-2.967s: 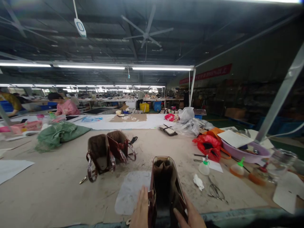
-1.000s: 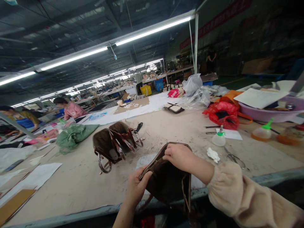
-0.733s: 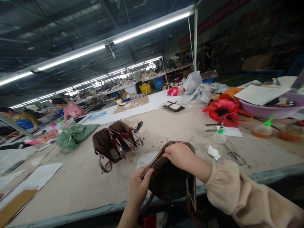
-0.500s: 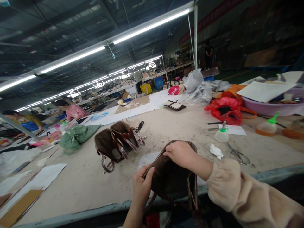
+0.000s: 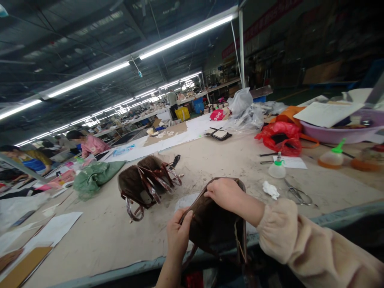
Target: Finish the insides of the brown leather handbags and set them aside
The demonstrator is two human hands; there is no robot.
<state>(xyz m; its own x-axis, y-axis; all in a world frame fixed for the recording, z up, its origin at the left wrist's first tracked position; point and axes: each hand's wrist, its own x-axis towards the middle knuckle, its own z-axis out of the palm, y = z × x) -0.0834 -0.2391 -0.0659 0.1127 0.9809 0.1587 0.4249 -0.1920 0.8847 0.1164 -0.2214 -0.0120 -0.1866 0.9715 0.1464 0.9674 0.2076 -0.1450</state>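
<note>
A dark brown handbag gapes open at the table's front edge, its lining showing. My left hand pinches the bag's rim at the near left corner, thumb on the inside. Farther along the same rim, my right hand is closed on the edge, its fingertips partly hidden. The bag's lower part hangs in shadow below the table edge. Left of it stand two more brown handbags, side by side with mouths open and handles wrapped in clear film.
Right of the bag lie scissors, a crumpled white tissue and a green-capped bottle. Behind them are a red plastic bag and a purple basin. Green cloth lies left. Co-workers, one in a pink top, sit beyond.
The view has shifted slightly, so the scene sits a little farther left. Both hands keep their places on the handbag's rim; little else differs.
</note>
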